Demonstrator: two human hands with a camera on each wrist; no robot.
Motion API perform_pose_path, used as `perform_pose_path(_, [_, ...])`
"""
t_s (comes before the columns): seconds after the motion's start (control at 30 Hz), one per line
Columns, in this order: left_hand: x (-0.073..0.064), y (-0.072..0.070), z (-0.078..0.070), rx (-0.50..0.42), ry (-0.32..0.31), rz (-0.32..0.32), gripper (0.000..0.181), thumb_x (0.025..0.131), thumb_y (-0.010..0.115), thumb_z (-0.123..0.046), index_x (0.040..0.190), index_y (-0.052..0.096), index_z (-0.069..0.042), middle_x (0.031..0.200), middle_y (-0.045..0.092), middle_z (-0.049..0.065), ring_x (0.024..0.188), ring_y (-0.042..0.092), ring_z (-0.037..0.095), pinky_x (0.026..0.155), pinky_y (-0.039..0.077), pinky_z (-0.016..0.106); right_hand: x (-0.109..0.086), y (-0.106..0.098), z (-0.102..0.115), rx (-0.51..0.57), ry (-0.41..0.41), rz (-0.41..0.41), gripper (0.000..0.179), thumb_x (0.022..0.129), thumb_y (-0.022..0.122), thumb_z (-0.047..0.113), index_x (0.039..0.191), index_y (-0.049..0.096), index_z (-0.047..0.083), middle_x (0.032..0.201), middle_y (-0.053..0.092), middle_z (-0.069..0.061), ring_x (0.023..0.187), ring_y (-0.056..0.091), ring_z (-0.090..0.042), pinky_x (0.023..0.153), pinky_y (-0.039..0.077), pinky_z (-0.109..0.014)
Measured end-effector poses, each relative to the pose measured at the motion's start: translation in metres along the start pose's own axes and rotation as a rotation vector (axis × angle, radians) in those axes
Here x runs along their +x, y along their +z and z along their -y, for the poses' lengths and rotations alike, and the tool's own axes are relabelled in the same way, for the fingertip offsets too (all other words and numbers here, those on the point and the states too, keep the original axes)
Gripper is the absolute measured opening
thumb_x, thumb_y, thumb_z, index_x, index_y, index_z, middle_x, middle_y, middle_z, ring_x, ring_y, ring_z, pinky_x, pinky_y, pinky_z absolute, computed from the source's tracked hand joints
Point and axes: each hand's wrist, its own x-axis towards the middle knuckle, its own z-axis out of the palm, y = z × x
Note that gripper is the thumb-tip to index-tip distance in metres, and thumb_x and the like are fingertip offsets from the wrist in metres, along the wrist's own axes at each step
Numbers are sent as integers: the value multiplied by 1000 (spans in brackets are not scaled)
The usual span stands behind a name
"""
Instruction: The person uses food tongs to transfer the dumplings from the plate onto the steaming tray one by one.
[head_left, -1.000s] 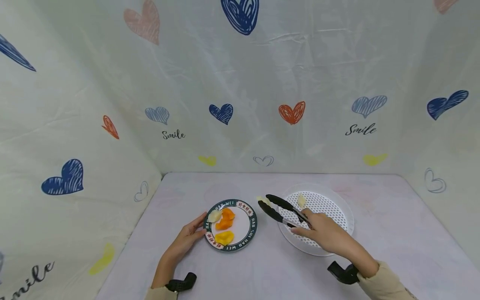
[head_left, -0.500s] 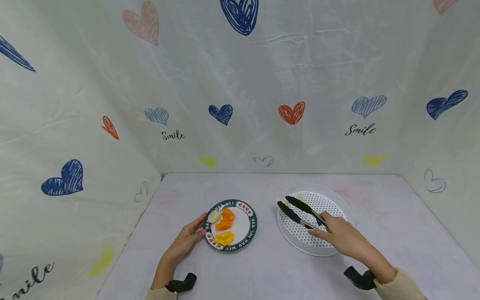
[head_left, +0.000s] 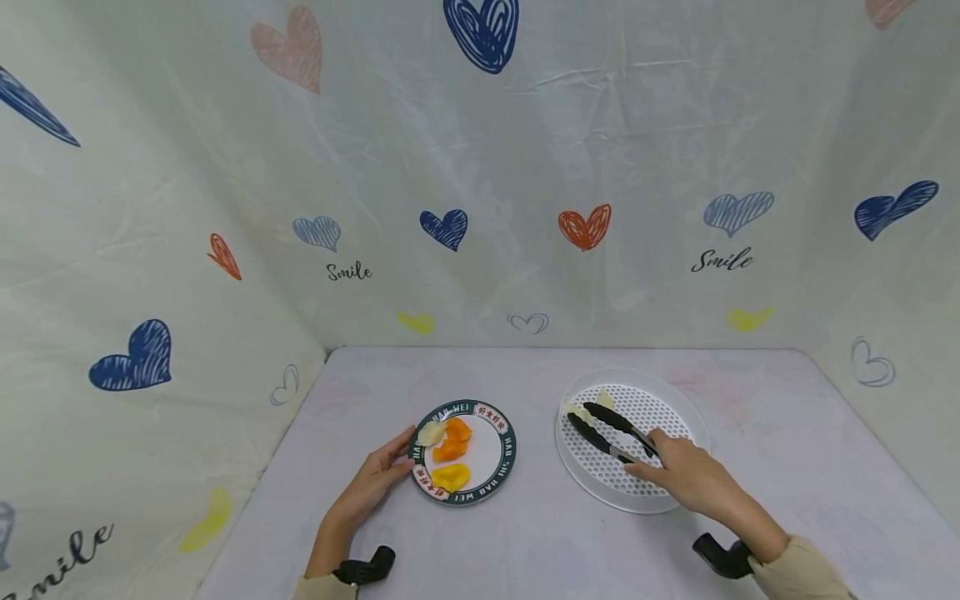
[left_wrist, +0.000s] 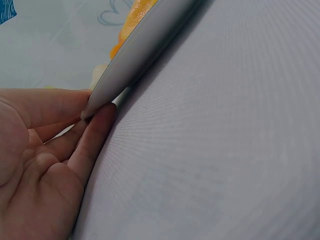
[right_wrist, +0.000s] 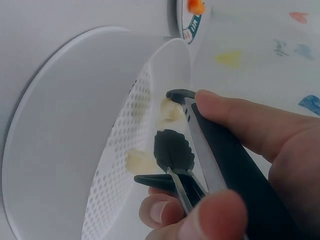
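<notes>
The left hand (head_left: 375,477) pinches the plate (head_left: 486,450) at its 9 o'clock rim, thumb and fingers clamped on the edge; the right hand (head_left: 690,473), over the strainer's 4 o'clock side, has its fingers clamped on the tongs (head_left: 611,417); the tongs' black tips stand apart, pointing towards 10 o'clock over the strainer (head_left: 600,493); one pale piece (head_left: 573,410) lies by the tips, and whether they touch it I cannot tell; another pale piece (head_left: 605,399) lies at 11 o'clock in the strainer; on the plate, a pale slice (head_left: 431,433) sits at 10 o'clock, orange food (head_left: 450,451) between 9 and 12, a yellow piece (head_left: 451,477) at 7; the plate is at the strainer's 9 o'clock, well apart, both on the bench (head_left: 517,550); a heart-printed sheet (head_left: 510,150) hangs at 12 o'clock.
</notes>
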Motion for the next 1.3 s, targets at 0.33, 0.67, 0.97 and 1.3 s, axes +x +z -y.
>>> perform_pose_path(0.33, [2, 0, 0, 8, 6, 4, 59, 99, 60, -8, 153, 37, -4, 158, 35, 13, 148, 25, 30, 118, 20, 48, 1, 5, -3, -59, 17, 6, 82, 90, 71, 43, 128, 46, -25, 123, 54, -43, 105, 59, -56, 72, 56, -60])
perform_pose_path(0.67, [0, 1, 0, 4, -4, -2, 60, 99, 59, -7, 154, 35, -3, 159, 33, 12, 148, 26, 29, 117, 21, 44, -1, 5, -3, -42, 26, 2, 85, 87, 73, 46, 129, 46, -24, 124, 53, -43, 104, 59, -56, 71, 56, -61])
perform_pose_path(0.97, [0, -1, 1, 4, 0, -3, 60, 99, 60, -9, 154, 36, -3, 158, 36, 13, 148, 25, 30, 118, 19, 46, -7, -8, 5, -5, -27, -46, 86, 90, 70, 47, 131, 44, -24, 127, 52, -43, 110, 56, -57, 78, 53, -64])
perform_pose_path(1.3, [-1, -1, 1, 6, -4, 5, 60, 99, 60, -10, 154, 35, -3, 158, 36, 12, 148, 25, 29, 119, 17, 46, -7, -3, 22, 211, -125, 14, 65, 90, 71, 44, 119, 54, -12, 77, 60, -8, 70, 57, -18, 59, 51, -34])
